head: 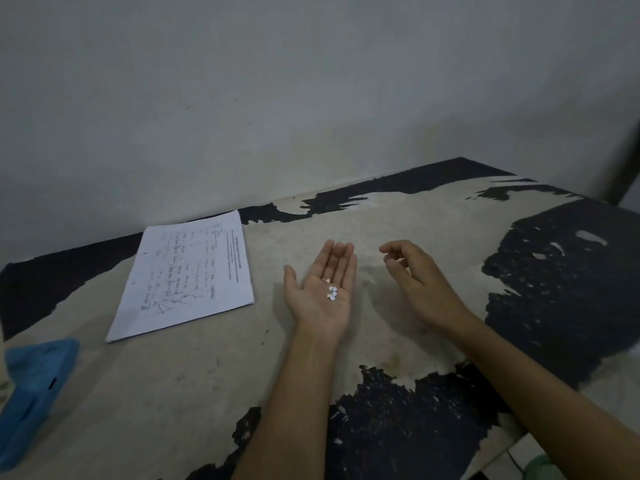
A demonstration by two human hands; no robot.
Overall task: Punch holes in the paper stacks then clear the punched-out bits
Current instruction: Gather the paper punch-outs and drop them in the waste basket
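From the head view, the left hand (pixel 323 289) lies palm up and flat above the counter (pixel 194 386), cradling a few white paper bits (pixel 331 292). The right hand (pixel 414 282) hovers just beside it, fingers loosely curled, holding nothing. The paper stack (pixel 187 275) rests to the left. Tilting the palm, or a draught, would likely scatter the bits again.

White paper stack (pixel 187 275) on the worn table: printed heading lines along its right edge and handwritten lines across the sheet, all too small and blurred to read.
Other surfaces: no text, brand, number or sign that can be read.
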